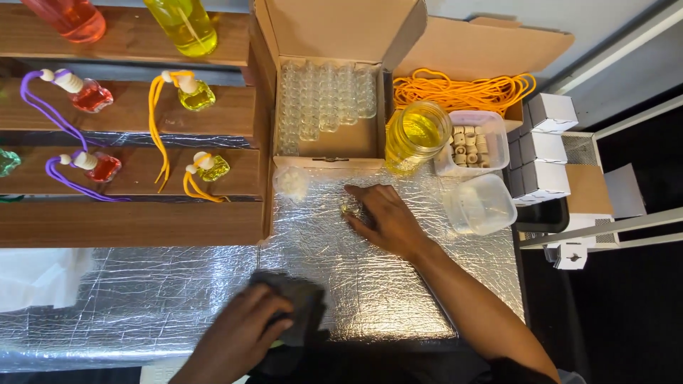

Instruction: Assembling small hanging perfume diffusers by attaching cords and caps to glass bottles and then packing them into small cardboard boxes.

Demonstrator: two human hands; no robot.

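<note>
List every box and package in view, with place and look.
Open brown cardboard box, top centre: rows of clear glass vials.
Second brown cardboard box, top right: orange cord.
Small white cardboard boxes, right edge: stacked cubes.
Clear plastic tub, beside the yellow jar: wooden caps.
No screens or signs visible.

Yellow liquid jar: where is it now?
Head view, upper right of centre: the yellow liquid jar stands between the box of glass vials and the tub of wooden caps.

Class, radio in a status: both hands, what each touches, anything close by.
Left hand gripping dark cloth. Right hand flat over small glass bottle on foil mat. Yellow jar close behind.
</note>
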